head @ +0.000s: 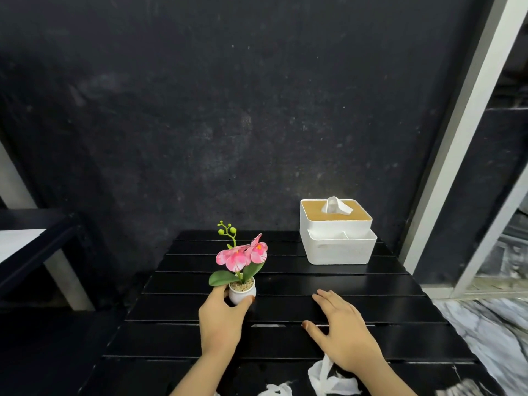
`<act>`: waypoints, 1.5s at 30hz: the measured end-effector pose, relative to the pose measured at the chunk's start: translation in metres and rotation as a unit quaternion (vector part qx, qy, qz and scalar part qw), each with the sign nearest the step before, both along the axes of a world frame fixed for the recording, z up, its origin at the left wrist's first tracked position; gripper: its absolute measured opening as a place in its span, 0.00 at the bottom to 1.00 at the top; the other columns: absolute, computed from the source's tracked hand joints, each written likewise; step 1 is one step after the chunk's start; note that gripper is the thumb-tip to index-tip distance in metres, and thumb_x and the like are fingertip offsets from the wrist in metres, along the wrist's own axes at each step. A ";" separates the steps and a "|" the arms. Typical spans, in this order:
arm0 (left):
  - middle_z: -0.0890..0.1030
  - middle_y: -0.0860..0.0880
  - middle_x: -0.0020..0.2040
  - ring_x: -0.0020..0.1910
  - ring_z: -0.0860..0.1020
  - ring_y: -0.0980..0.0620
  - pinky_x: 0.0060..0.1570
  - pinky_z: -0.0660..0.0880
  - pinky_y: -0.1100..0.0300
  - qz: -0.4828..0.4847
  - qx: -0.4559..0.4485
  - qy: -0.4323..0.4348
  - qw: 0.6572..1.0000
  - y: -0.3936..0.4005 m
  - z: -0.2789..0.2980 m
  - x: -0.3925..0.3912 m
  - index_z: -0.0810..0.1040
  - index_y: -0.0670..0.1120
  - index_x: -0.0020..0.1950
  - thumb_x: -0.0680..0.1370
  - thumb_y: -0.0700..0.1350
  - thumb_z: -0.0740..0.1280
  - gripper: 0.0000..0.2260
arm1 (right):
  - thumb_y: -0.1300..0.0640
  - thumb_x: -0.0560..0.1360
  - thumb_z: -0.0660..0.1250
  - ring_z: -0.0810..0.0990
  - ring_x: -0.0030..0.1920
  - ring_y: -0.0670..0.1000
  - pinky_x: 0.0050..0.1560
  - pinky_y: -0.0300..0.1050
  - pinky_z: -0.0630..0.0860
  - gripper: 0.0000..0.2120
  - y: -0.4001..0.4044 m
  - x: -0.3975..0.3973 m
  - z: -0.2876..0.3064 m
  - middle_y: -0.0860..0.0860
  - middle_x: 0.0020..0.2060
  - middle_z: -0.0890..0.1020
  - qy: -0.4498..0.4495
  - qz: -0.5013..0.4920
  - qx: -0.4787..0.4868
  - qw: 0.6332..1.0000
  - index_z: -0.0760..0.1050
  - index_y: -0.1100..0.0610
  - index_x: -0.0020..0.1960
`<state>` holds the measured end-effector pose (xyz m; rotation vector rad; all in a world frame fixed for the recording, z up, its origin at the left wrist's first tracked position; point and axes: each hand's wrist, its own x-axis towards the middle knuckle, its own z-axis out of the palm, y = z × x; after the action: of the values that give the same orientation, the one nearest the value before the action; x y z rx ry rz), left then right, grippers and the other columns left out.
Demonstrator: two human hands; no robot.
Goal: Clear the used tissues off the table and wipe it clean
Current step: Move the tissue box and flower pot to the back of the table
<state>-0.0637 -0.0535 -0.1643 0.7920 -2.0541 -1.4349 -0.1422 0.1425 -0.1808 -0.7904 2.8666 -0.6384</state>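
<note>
Dark, mottled wall fills the background behind a black slatted desk [357, 284]. Toward the desk's left side stands a small white pot [242, 292] with a pink artificial orchid [243, 254], green buds rising above the blooms. The left hand [221, 318] wraps around that pot, thumb on its right side and fingers on its left, holding it on the desk. To the right, the right hand [340, 335] lies flat and spread wide, palm down on the slats, gripping nothing. Crumpled white used tissues [328, 378] lie at the near edge of the desk, partly under the right wrist. At the far right corner sits a white tissue box organizer [340, 247] with a wooden lid and a tissue [334, 205] poking up from it.
</note>
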 end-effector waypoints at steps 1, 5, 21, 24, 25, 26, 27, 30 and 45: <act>0.77 0.60 0.40 0.42 0.76 0.58 0.40 0.69 0.65 0.001 0.001 0.000 1.000 0.000 0.001 -0.001 0.72 0.59 0.40 0.67 0.42 0.75 0.15 | 0.26 0.65 0.48 0.51 0.74 0.45 0.74 0.45 0.47 0.43 0.000 0.000 0.001 0.44 0.74 0.58 -0.002 0.003 0.000 1.000 0.55 0.50 0.72; 0.77 0.60 0.39 0.40 0.75 0.62 0.37 0.66 0.70 0.004 0.019 0.004 1.000 -0.001 0.003 -0.003 0.74 0.56 0.42 0.67 0.42 0.75 0.14 | 0.30 0.69 0.51 0.50 0.74 0.45 0.74 0.46 0.47 0.38 0.000 0.001 0.001 0.44 0.74 0.57 0.002 -0.005 0.006 1.000 0.55 0.49 0.72; 0.79 0.59 0.39 0.41 0.77 0.63 0.38 0.69 0.70 -0.049 0.052 0.013 0.997 0.000 0.016 -0.053 0.78 0.53 0.45 0.64 0.40 0.76 0.14 | 0.22 0.44 0.26 0.51 0.74 0.44 0.74 0.45 0.49 0.62 -0.004 0.000 0.007 0.42 0.74 0.57 -0.001 -0.019 0.019 1.000 0.54 0.47 0.72; 0.79 0.59 0.38 0.41 0.78 0.62 0.38 0.69 0.69 -0.057 0.037 0.007 0.998 -0.001 0.015 -0.071 0.78 0.53 0.44 0.63 0.40 0.76 0.14 | 0.22 0.44 0.25 0.50 0.74 0.44 0.74 0.45 0.48 0.62 -0.004 -0.001 0.006 0.42 0.74 0.56 -0.002 -0.019 0.021 1.000 0.54 0.46 0.72; 0.78 0.60 0.38 0.40 0.77 0.63 0.37 0.69 0.69 -0.058 0.036 0.004 0.998 -0.002 0.014 -0.077 0.78 0.53 0.44 0.64 0.40 0.76 0.14 | 0.22 0.44 0.26 0.50 0.74 0.44 0.74 0.45 0.48 0.62 -0.004 -0.002 0.006 0.42 0.74 0.56 -0.002 -0.019 0.019 1.000 0.54 0.46 0.72; 0.78 0.60 0.37 0.39 0.76 0.63 0.37 0.68 0.70 -0.059 0.037 0.003 0.998 -0.002 0.012 -0.082 0.79 0.52 0.45 0.64 0.39 0.76 0.14 | 0.22 0.45 0.27 0.50 0.74 0.44 0.74 0.45 0.48 0.61 -0.004 -0.002 0.006 0.41 0.74 0.56 -0.002 -0.018 0.018 1.000 0.54 0.46 0.72; 0.78 0.60 0.37 0.39 0.76 0.63 0.37 0.68 0.70 -0.061 0.038 0.000 0.997 -0.002 0.009 -0.088 0.80 0.50 0.46 0.64 0.39 0.76 0.14 | 0.21 0.47 0.29 0.50 0.74 0.44 0.74 0.44 0.48 0.59 -0.005 -0.002 0.006 0.41 0.74 0.56 -0.002 -0.016 0.019 1.000 0.54 0.46 0.72; 0.81 0.53 0.41 0.42 0.78 0.57 0.40 0.70 0.67 -0.061 0.033 -0.013 0.997 -0.001 0.000 -0.101 0.81 0.46 0.49 0.63 0.39 0.76 0.16 | 0.22 0.52 0.32 0.49 0.74 0.44 0.74 0.44 0.47 0.55 -0.005 -0.001 0.006 0.42 0.74 0.56 0.005 -0.011 0.022 1.000 0.53 0.47 0.72; 0.83 0.48 0.51 0.47 0.78 0.52 0.47 0.70 0.61 -0.045 0.020 -0.015 0.999 0.004 -0.011 -0.169 0.80 0.45 0.52 0.64 0.41 0.77 0.18 | 0.25 0.61 0.36 0.46 0.74 0.44 0.73 0.42 0.43 0.46 -0.004 -0.004 0.001 0.42 0.75 0.52 0.009 0.010 0.030 0.999 0.50 0.47 0.73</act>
<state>-0.2322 -0.0497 -0.1749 0.7508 -2.1138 -1.5250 -0.1462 0.1390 -0.1802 -0.8183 2.8755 -0.5432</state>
